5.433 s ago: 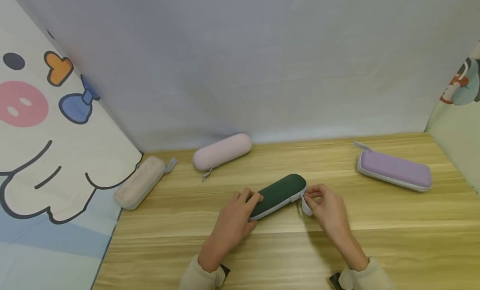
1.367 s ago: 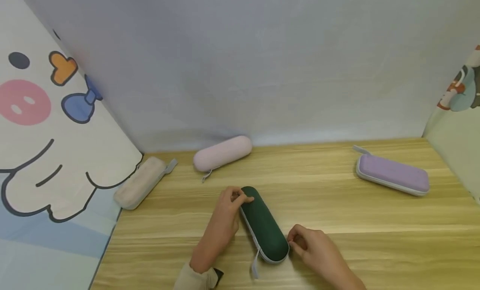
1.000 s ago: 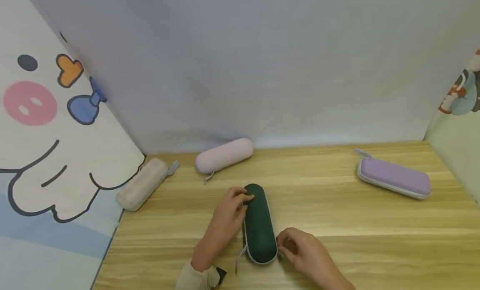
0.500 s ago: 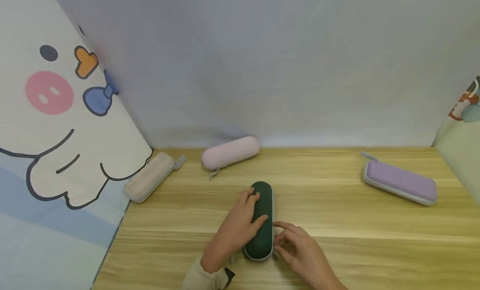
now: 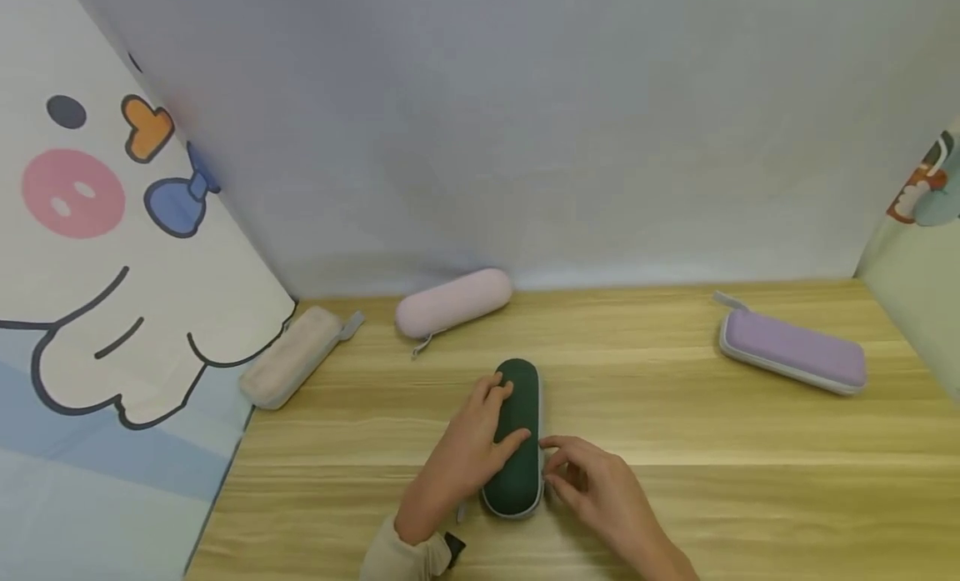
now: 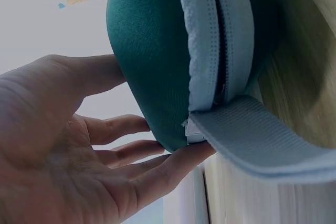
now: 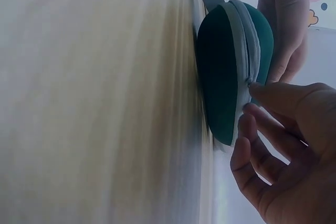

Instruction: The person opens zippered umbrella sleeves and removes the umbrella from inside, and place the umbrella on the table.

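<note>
A dark green zippered glasses case point(image 5: 517, 485) lies on the wood-grain table, its length running away from me. My left hand point(image 5: 461, 448) holds it from the left, thumb and fingers spread over its top. Its grey loop strap point(image 6: 273, 140) sticks out on the left side. In the left wrist view the grey zipper tape point(image 6: 200, 40) is parted by a dark slit around the near end. My right hand point(image 5: 600, 493) pinches the small zipper slider point(image 7: 249, 82) at the case's right side, other fingers loosely bent.
A beige case point(image 5: 292, 356) lies at the table's left edge. A pink case point(image 5: 453, 303) lies at the back and a purple case point(image 5: 795, 348) at the right. A grey cloth point(image 5: 555, 131) hangs behind, with a cartoon-printed cloth point(image 5: 75, 289) on the left.
The green case has turned from slanting to lengthwise, its strap end now nearest me. My right hand has shifted from the strap end along the right side, and my left hand lies farther across the top.
</note>
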`<action>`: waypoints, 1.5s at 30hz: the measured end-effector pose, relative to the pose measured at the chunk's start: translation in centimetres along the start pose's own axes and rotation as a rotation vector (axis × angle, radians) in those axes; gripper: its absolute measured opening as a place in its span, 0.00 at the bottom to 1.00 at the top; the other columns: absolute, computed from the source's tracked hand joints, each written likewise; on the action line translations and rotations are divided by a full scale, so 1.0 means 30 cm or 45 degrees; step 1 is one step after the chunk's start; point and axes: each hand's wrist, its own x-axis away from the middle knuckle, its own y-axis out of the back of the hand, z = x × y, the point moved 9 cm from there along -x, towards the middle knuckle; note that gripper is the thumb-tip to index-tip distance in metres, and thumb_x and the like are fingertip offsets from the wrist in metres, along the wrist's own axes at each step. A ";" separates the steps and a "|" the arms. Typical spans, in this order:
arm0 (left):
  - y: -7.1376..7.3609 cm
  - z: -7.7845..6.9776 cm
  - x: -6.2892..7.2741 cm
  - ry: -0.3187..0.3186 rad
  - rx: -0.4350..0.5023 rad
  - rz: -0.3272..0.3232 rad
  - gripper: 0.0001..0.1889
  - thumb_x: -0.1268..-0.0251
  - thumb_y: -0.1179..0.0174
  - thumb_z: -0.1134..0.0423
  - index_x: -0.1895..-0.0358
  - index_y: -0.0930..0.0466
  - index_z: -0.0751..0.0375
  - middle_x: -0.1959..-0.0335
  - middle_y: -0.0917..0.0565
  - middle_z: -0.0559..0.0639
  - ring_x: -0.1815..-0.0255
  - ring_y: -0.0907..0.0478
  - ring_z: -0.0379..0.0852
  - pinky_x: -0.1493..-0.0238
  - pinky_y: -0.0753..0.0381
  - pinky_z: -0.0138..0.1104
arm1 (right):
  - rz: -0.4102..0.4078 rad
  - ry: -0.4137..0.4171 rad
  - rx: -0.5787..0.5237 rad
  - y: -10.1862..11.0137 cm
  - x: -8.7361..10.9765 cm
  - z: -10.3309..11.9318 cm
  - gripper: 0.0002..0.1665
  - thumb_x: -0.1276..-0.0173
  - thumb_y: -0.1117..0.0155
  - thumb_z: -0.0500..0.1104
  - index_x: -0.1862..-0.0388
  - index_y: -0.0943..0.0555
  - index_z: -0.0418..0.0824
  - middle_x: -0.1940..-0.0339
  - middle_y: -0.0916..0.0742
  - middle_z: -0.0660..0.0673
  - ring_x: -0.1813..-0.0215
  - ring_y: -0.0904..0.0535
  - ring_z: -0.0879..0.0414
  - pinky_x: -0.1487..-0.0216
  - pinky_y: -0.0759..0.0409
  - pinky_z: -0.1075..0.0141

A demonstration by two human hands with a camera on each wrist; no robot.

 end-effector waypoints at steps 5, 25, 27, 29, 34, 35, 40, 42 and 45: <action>-0.005 -0.011 0.004 -0.014 0.014 0.011 0.33 0.25 0.36 0.54 0.25 0.33 0.69 0.22 0.37 0.65 0.20 0.35 0.64 0.26 0.28 0.53 | -0.043 -0.014 0.030 0.017 -0.016 -0.015 0.18 0.42 0.21 0.31 0.56 0.12 0.49 0.66 0.09 0.59 0.72 0.28 0.74 0.71 0.24 0.73; -0.019 -0.033 0.009 -0.058 -0.031 0.031 0.34 0.26 0.35 0.54 0.25 0.33 0.69 0.23 0.36 0.64 0.21 0.34 0.62 0.26 0.28 0.51 | -0.075 -0.109 0.084 0.041 -0.093 -0.084 0.13 0.41 0.22 0.31 0.62 0.12 0.46 0.65 0.08 0.54 0.73 0.26 0.71 0.72 0.25 0.73; -0.020 -0.032 0.009 -0.049 -0.036 0.039 0.34 0.26 0.35 0.54 0.25 0.33 0.69 0.22 0.36 0.63 0.20 0.35 0.61 0.25 0.28 0.50 | -0.071 -0.108 0.079 0.040 -0.100 -0.089 0.12 0.40 0.22 0.31 0.63 0.13 0.46 0.62 0.08 0.52 0.72 0.25 0.70 0.72 0.24 0.73; -0.019 -0.034 0.011 -0.040 -0.055 0.043 0.34 0.25 0.35 0.53 0.25 0.33 0.69 0.22 0.36 0.63 0.20 0.35 0.61 0.25 0.28 0.50 | -0.072 -0.105 0.071 0.039 -0.105 -0.092 0.12 0.40 0.22 0.31 0.63 0.13 0.46 0.60 0.07 0.51 0.72 0.25 0.70 0.71 0.24 0.73; -0.021 -0.056 0.023 -0.011 -0.258 -0.004 0.35 0.25 0.37 0.51 0.24 0.34 0.69 0.22 0.34 0.65 0.24 0.31 0.64 0.39 0.16 0.51 | -0.072 -0.112 0.062 0.041 -0.116 -0.096 0.13 0.40 0.22 0.31 0.61 0.12 0.46 0.60 0.07 0.51 0.72 0.25 0.70 0.71 0.25 0.73; -0.027 -0.060 0.026 0.003 -0.305 -0.007 0.37 0.25 0.37 0.49 0.23 0.35 0.68 0.22 0.35 0.66 0.25 0.31 0.65 0.42 0.15 0.51 | -0.068 -0.115 0.061 0.041 -0.118 -0.096 0.13 0.40 0.22 0.31 0.60 0.11 0.46 0.61 0.07 0.51 0.72 0.25 0.69 0.71 0.25 0.73; -0.060 -0.075 0.037 0.076 -0.395 0.001 0.47 0.30 0.33 0.43 0.19 0.42 0.69 0.21 0.38 0.69 0.27 0.32 0.69 0.45 0.14 0.53 | -0.057 -0.130 0.070 0.039 -0.125 -0.092 0.14 0.40 0.22 0.32 0.57 0.11 0.45 0.64 0.08 0.53 0.71 0.25 0.69 0.70 0.25 0.73; -0.064 -0.080 0.039 0.096 -0.395 -0.003 0.49 0.32 0.31 0.43 0.19 0.43 0.69 0.21 0.39 0.70 0.28 0.32 0.70 0.46 0.14 0.54 | -0.059 -0.135 0.077 0.039 -0.128 -0.093 0.13 0.40 0.22 0.32 0.58 0.11 0.45 0.64 0.08 0.53 0.71 0.25 0.69 0.70 0.25 0.73; -0.062 -0.084 0.042 0.119 -0.405 -0.015 0.50 0.34 0.29 0.45 0.19 0.43 0.69 0.21 0.39 0.69 0.29 0.31 0.70 0.47 0.14 0.54 | -0.064 -0.138 0.088 0.042 -0.132 -0.095 0.13 0.39 0.22 0.33 0.57 0.11 0.45 0.64 0.08 0.52 0.70 0.25 0.68 0.69 0.24 0.73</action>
